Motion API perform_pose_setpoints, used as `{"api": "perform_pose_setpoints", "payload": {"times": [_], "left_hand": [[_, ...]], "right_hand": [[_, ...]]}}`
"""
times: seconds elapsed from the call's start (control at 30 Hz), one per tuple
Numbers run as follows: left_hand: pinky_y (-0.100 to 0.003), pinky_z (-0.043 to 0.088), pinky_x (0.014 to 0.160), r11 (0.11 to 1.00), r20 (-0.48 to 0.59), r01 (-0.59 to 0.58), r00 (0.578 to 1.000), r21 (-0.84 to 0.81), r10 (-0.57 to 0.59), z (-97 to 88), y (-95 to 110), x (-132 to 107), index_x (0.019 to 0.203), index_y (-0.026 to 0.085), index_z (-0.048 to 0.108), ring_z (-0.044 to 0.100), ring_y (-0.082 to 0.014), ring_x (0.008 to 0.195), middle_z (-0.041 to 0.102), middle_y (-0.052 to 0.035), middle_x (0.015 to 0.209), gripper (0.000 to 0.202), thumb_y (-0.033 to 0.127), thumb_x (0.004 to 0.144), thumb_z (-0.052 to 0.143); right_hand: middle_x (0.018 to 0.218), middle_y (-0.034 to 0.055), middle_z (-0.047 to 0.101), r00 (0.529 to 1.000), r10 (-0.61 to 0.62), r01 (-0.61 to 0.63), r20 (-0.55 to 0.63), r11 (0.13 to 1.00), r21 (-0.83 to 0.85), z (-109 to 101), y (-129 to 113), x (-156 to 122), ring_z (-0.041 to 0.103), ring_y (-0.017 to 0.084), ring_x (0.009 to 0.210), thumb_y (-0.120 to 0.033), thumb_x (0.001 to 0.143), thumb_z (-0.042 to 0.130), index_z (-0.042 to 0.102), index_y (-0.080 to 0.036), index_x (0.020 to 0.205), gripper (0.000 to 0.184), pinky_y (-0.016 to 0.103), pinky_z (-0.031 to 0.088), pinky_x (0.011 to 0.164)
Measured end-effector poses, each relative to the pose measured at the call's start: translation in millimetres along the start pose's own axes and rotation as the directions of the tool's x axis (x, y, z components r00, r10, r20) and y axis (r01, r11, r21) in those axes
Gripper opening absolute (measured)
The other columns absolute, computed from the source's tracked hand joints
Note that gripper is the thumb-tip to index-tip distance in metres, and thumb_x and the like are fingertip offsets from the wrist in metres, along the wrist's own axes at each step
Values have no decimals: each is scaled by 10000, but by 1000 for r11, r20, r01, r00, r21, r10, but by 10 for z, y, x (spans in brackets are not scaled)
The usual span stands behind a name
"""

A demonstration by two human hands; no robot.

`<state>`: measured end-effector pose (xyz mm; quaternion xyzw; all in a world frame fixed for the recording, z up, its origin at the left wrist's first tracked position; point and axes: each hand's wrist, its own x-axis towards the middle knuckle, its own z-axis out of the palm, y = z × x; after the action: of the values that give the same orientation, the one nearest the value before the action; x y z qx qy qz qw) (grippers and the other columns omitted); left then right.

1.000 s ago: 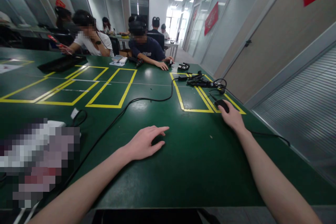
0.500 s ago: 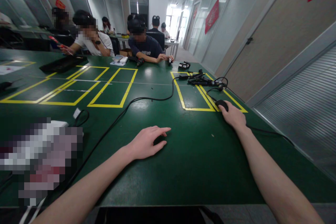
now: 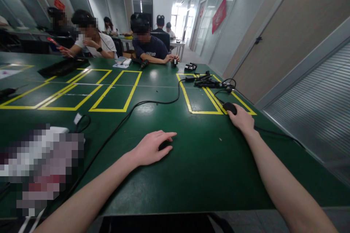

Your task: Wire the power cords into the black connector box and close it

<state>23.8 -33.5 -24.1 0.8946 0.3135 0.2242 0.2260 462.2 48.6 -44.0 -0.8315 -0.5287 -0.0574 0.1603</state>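
Observation:
My left hand (image 3: pixel 153 147) rests palm down on the green table (image 3: pixel 191 174), its index finger stretched out and thumb apart, holding nothing. To the right and farther out, my right hand (image 3: pixel 242 118) is closed over a black computer mouse (image 3: pixel 229 107). The mouse sits near the front edge of a yellow taped rectangle (image 3: pixel 207 112). Just beyond it, a thin cable leads up to a heap of black cables and dark gear (image 3: pixel 209 81).
A black cable (image 3: pixel 120 125) curves across the table left of my left hand. Blurred-out items (image 3: pixel 49 164) lie at the near left. Across the table, a person in a dark shirt (image 3: pixel 151 47) handles a small object. A cordless drill (image 3: pixel 144 64) and a black tray (image 3: pixel 61 68) lie farther back.
The whole view has shifted slightly to the left. Both hands keep their poses, the right one still on the mouse. A seated person's hand in the background has lowered from the face.

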Motion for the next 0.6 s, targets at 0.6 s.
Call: {"api": "perform_pose_setpoints", "payload": {"times": [0.6], "left_hand": [[-375,550,975,1000,12,-8,1000,11,8,-33,26,11,1356,211,621,705,-220,1060,760,-62,1158,363,240,995,611]], "right_hand": [[1102,163,749,989,45,-28,-142,993,116,135,197,129,697,343,1017,-493,975,499,675,-174,1284,478,445,562,850]]}}
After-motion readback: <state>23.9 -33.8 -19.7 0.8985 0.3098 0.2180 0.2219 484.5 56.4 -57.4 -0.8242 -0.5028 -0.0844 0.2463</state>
